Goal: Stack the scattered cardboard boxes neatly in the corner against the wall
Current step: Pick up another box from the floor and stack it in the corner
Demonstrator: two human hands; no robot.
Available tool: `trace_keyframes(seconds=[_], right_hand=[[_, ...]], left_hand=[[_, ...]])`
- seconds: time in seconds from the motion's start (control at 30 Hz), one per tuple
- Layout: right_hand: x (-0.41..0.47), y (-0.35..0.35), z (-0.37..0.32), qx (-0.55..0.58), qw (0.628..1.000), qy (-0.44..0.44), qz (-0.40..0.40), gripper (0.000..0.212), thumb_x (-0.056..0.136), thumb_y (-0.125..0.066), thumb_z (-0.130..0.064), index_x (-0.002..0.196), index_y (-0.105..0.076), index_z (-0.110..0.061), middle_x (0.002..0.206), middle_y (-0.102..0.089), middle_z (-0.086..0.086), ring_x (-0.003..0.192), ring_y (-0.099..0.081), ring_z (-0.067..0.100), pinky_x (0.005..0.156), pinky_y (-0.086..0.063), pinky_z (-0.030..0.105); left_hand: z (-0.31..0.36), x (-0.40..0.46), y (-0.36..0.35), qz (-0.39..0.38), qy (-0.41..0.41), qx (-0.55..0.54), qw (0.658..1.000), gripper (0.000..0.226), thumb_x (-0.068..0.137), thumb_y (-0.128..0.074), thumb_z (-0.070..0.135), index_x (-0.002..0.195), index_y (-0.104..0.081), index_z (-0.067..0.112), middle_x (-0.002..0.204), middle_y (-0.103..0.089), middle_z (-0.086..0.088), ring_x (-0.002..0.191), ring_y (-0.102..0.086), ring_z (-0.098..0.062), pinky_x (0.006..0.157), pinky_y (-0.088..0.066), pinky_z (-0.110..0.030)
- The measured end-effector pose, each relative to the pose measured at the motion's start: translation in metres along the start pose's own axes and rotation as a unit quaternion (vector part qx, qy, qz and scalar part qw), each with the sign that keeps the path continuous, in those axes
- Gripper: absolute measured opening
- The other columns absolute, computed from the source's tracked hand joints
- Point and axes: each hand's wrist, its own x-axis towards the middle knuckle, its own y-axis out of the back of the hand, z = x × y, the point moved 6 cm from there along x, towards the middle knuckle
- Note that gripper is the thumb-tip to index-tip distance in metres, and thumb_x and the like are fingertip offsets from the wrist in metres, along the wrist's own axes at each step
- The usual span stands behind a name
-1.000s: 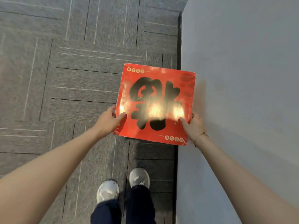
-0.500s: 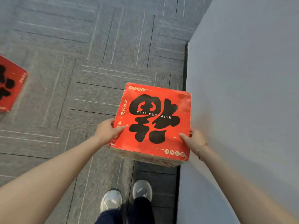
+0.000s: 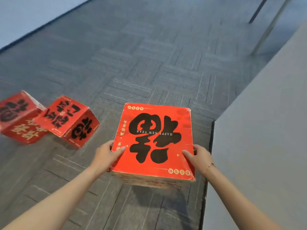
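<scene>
grips the red cardboard box (image 3: 157, 140) at both sides, left hand (image 3: 106, 156) and right hand (image 3: 197, 156) closed on it, beside the grey wall (image 3: 259, 130). underside hidden. leaves two blurred red boxes (image 3: 66, 120) on the carpet (image 3: 149, 63), leftmost cut off.

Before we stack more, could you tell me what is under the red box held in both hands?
Around the red box, held by the left hand and right hand, only grey carpet and a shadow show. The spot directly beneath is covered, so contact with the floor cannot be told.
</scene>
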Motion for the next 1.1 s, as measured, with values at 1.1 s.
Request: trace_keyframes(seconds=[1.1], right_hand=[[-0.532,-0.33,-0.626,-0.126,0.821,0.431,-0.353,0.028,0.089,-0.057,-0.036,0.087,-0.068,-0.011,0.075,-0.067,-0.004,0.066,-0.064,0.01,0.062,-0.05,0.02]], left_hand=[[-0.228,-0.59,0.628,0.411,0.262,-0.11,0.866,0.036,0.081,-0.064,0.056,0.088,-0.073,0.022,0.079,-0.074,0.008,0.072,-0.069,-0.003,0.058,-0.047,-0.015]])
